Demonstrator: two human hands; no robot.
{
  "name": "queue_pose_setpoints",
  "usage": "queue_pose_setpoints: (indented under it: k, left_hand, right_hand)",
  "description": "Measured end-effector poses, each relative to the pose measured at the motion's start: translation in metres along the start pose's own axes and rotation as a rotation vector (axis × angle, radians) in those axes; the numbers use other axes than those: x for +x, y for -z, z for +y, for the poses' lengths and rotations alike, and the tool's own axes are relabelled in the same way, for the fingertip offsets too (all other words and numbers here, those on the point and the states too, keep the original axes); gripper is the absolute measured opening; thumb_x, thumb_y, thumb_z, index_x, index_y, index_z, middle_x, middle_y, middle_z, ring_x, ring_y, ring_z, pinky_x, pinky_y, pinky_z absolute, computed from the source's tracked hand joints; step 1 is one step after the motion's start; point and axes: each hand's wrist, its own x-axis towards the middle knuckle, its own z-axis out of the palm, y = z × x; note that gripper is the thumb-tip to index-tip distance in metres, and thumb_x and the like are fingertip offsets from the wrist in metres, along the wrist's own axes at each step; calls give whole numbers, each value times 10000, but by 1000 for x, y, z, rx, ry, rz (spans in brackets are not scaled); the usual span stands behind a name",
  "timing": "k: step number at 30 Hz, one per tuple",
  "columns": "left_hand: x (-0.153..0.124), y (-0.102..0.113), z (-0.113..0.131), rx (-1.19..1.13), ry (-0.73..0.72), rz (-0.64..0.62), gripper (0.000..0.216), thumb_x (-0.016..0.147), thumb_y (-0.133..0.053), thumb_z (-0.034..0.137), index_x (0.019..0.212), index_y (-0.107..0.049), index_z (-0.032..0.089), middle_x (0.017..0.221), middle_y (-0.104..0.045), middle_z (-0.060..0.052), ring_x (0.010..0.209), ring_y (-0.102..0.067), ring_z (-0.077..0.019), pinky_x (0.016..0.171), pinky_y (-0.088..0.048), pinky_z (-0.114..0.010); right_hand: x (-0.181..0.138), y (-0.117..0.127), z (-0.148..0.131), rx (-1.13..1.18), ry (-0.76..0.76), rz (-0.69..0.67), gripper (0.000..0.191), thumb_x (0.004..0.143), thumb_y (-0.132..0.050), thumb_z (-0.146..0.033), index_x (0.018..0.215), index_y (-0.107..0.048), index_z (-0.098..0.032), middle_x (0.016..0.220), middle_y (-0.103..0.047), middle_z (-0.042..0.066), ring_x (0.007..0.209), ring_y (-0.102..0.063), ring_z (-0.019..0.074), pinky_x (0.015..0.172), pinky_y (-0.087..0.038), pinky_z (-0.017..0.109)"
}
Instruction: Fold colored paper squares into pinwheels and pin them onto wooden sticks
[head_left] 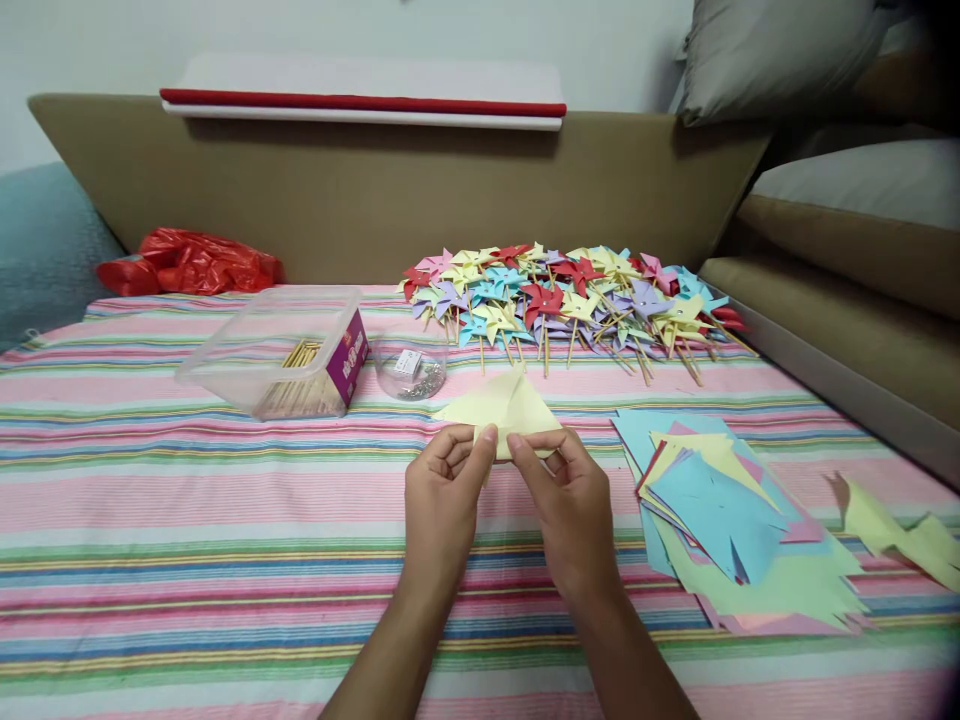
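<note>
Two hands close together just below centre, both pinching one pale yellow paper square [504, 408]. Left hand [444, 497] at about 7 o'clock of the sheet, thumb and forefinger shut on its near edge. Right hand [568, 497] at about 5 o'clock, fingertips clamped on the same edge, thumb tips of both almost touching. Sheet raised slightly off the striped cloth [187, 520], its cut corners folded up toward a peak at 12 o'clock.

At 3 o'clock of the hands, just beside the right one, a loose stack of cut paper [731, 510] in blue, yellow, pink and green, flat on the cloth. Farther out at 3 o'clock, near the edge of view, more yellow-green scraps [904, 535].

At 12 o'clock, well beyond the sheet, a broad heap of finished pinwheels [570, 300] on wooden sticks, many colours, lying against the brown backrest [375, 200].

At 11 o'clock, a small clear round tub [410, 367] with metal pins inside, near the sheet. At 10 o'clock, a clear plastic box [277, 350] with a purple label, holding thin wooden sticks. Beyond it, at 10 o'clock and well apart, a crumpled red plastic bag [191, 262] at the far edge of the cloth.
</note>
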Motion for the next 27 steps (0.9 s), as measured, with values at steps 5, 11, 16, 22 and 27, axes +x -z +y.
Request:
queue_pose_setpoints:
  k: [5,11,16,22,27]
  left_hand:
    - [0,0,0,-7,11,-3,254,778,-809,360,716,-652,171,602,-564,36,603,-506,-103,624,-433,-210]
    - [-1,-2,-1,-5,10,-19,231,808,-788,342,719,-653,178,581,-545,46,589,-497,-97,648,-448,-206]
    - [-1,-2,-3,-16,12,-21,215,812,-787,337,731,-664,181,585,-545,44,585,-498,-100,649,-457,-212]
    - [-1,-3,-4,-49,20,-15,187,803,-797,311,755,-672,180,607,-545,49,598,-503,-100,675,-467,-216]
    - [-1,-3,-6,-70,26,-11,166,819,-784,310,790,-692,174,627,-557,47,627,-513,-95,695,-466,-202]
  right_hand:
    - [-1,-1,1,-4,8,40,250,781,-782,-426,793,-653,-212,880,-691,37,830,-687,198,722,-558,314]
    - [-1,-4,0,-12,42,99,231,771,-784,-402,764,-655,-210,884,-642,25,784,-665,171,705,-553,299]
    - [-1,-4,-1,-17,52,118,236,761,-787,-387,749,-645,-200,901,-610,21,755,-643,150,676,-543,280]
    - [-2,-6,-1,-56,77,122,230,776,-771,-384,748,-637,-198,917,-583,15,719,-617,131,650,-536,267]
    - [-2,-8,-2,-46,89,123,224,779,-763,-371,739,-632,-194,929,-579,22,762,-641,142,649,-545,257]
